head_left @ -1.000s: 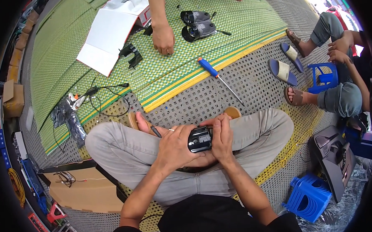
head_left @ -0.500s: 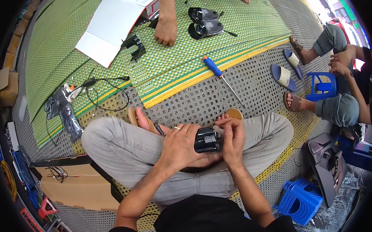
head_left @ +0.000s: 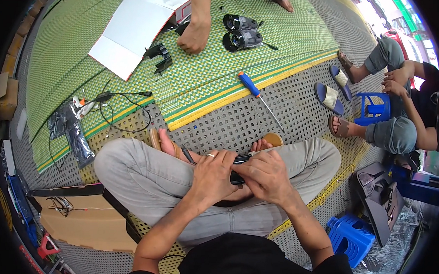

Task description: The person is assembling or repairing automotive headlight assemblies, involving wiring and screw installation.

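Above the crossed legs (head_left: 145, 164), the black device (head_left: 237, 178) is clamped by the fingers of the left hand (head_left: 212, 172) and right hand (head_left: 266, 175); work on it appears unfinished. Two lensed units (head_left: 249, 38) are laid on the mat (head_left: 294, 48), their completion undeterminable.

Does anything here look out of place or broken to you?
Nothing looks spilled or plainly broken. The blue-handled screwdriver looks slightly stray, lying slantwise across the edge of the green mat onto the perforated floor. The black piece between the left hand and right hand is mostly covered, so I can't judge it.
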Motion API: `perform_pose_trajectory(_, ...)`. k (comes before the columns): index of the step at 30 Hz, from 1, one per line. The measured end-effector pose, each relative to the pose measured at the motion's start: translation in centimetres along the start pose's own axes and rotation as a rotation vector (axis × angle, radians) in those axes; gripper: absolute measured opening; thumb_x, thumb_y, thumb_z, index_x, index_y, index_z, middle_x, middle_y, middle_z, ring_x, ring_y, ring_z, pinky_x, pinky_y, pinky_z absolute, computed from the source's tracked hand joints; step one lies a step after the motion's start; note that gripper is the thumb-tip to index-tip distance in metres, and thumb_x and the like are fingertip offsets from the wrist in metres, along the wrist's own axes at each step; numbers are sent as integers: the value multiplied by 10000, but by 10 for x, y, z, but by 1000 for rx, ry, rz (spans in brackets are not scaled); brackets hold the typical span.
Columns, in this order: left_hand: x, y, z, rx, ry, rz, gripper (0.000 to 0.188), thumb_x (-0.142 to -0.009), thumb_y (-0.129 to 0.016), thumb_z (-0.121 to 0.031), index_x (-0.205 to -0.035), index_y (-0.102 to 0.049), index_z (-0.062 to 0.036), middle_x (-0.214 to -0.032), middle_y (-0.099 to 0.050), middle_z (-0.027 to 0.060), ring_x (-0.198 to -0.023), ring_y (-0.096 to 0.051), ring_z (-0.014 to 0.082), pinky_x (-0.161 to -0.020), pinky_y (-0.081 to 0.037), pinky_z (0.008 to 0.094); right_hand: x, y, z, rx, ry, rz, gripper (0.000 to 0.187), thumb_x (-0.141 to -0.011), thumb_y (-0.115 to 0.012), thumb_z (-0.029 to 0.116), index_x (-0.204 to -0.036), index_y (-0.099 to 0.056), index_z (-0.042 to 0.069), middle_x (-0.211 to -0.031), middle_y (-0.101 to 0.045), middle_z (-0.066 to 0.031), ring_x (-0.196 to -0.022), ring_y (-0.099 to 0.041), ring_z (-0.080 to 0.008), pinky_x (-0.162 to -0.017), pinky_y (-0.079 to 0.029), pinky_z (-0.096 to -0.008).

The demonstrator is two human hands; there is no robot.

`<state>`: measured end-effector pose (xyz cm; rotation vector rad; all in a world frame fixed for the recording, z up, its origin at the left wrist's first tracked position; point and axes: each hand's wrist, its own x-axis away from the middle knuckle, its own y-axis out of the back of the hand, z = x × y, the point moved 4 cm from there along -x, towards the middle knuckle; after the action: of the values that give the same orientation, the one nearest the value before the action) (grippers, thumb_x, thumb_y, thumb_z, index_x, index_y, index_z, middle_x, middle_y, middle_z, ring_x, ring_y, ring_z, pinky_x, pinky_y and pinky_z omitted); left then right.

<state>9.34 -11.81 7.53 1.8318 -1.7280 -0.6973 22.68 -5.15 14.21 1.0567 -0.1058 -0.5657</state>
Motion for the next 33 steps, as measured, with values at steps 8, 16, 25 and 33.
perform_pose_trajectory(8,0,0,-1,5,22,48,596,-612,-891,-239,-1114,-610,-83,-1036,-659,96,-1035,-655,305,-878,-540,436,3,-7,-8,-38,-53,-16,256,-744,-797,81,-990,-764,143,-954,-686,28,-981,-603,-222,-930,-406,-421)
perform_pose_trajectory(16,0,2,-2,16,-32,-26,599,-647,-844,-471,-967,-623,-16,-923,-669,130,-941,-681,321,-821,-556,467,-4,-4,-10,-69,-137,163,174,-763,-813,133,-925,-782,191,-964,-675,64,-1065,-558,-211,-993,-349,-462)
perform_pose_trajectory(25,-10,6,-9,73,-42,7,575,-635,-885,-300,-1100,-620,-86,-1010,-686,124,-1002,-671,325,-866,-531,460,1,4,4,306,51,134,234,-700,-734,229,-933,-751,212,-1002,-673,81,-1146,-579,-187,-995,-374,-499)
perform_pose_trajectory(33,3,-2,5,-6,-30,63,535,-654,-883,-404,-1027,-646,-102,-996,-704,102,-955,-677,323,-839,-541,469,5,-11,5,295,41,155,196,-767,-688,252,-952,-703,190,-1005,-596,26,-1023,-565,-209,-899,-410,-476)
